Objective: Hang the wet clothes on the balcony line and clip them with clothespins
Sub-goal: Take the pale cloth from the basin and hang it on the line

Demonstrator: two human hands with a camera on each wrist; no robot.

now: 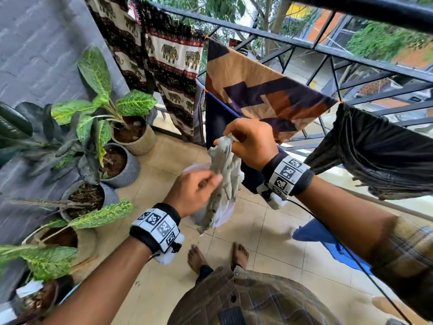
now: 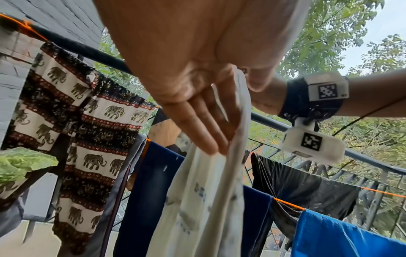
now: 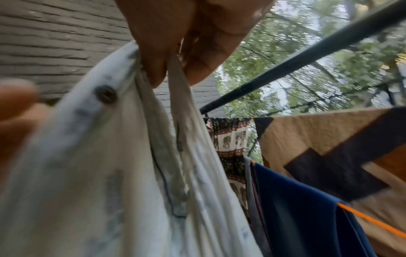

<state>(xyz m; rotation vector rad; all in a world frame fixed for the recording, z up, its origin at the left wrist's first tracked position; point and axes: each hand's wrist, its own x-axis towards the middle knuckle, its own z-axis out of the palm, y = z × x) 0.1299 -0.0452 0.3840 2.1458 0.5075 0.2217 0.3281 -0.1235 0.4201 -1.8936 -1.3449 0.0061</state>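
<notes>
Bunched white shirt hangs lengthwise downward from right hand.

The orange line nearest the railing is filled: elephant-print cloths at far left, a tan and purple cloth in the middle, a black garment to the right. A nearer line carries blue cloths, with a short bare stretch of orange cord between two of them. Potted plants crowd the left wall. The tiled floor near the feet is open, apart from a pale tub under the hanging white shirt.
</notes>
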